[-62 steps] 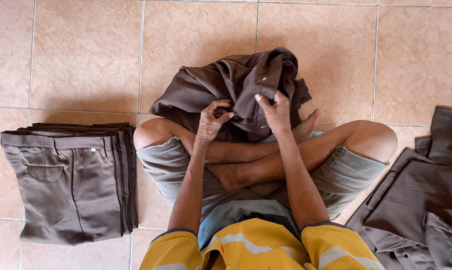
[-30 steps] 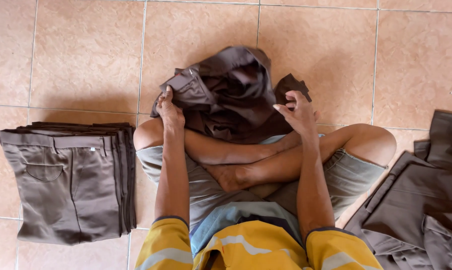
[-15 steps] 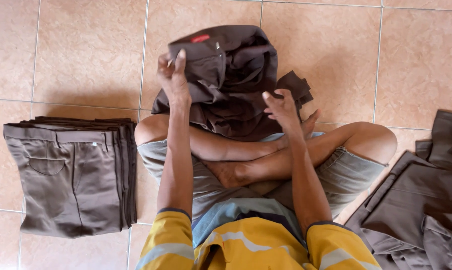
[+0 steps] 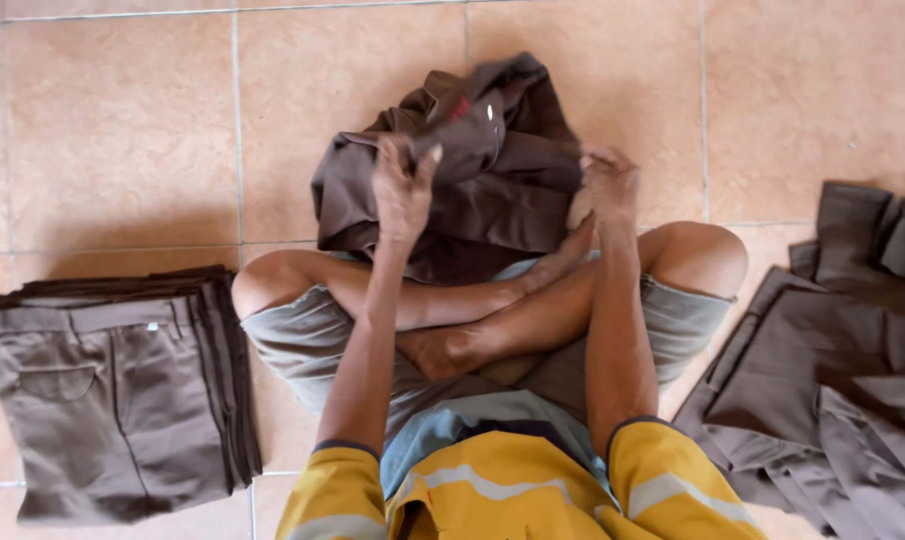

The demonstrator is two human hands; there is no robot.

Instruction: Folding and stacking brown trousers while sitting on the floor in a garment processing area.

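Both hands, left hand (image 4: 402,185) and right hand (image 4: 608,180), now grip the crumpled brown cloth garment (image 4: 472,170) at centre frame, the right having moved out to its edge, spreading it above the crossed legs.

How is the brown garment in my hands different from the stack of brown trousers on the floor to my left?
The brown garment is bunched and crumpled, lifted over the legs; the stack of trousers lies flat and neatly folded on the tiles. The left hand and right hand grip the garment; nothing touches the stack. Both look like the same brown cloth.
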